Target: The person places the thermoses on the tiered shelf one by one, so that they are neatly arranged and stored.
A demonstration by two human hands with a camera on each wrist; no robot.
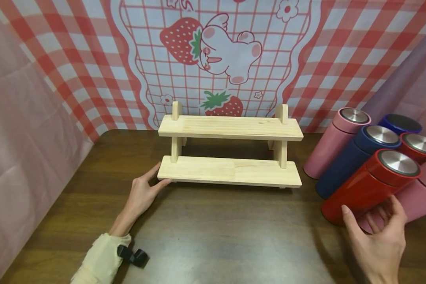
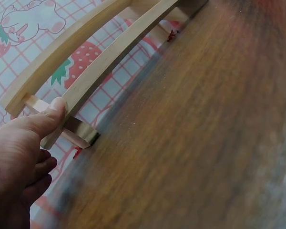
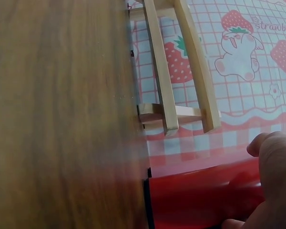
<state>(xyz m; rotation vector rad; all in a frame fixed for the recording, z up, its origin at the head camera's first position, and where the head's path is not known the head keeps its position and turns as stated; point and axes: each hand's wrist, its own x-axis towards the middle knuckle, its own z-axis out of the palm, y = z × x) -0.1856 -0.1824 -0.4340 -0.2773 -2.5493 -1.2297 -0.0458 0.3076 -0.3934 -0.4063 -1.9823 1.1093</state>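
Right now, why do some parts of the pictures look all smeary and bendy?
In the left wrist view the dark brown wooden table smears at the edges, and the pale two-tier wooden shelf curves from lens distortion; in the right wrist view the table is blurry too; the head view is sharp, with glare on the table.

A staged tabletop display set, home-like rather than industrial: a dark wooden table (image 1: 213, 236) draped behind with a red-checked strawberry-and-bunny cloth (image 1: 213, 51), a two-tier pine shelf (image 1: 230, 154) before the cloth, coloured steel-lidded flasks (image 1: 372, 157) clustered right of the shelf
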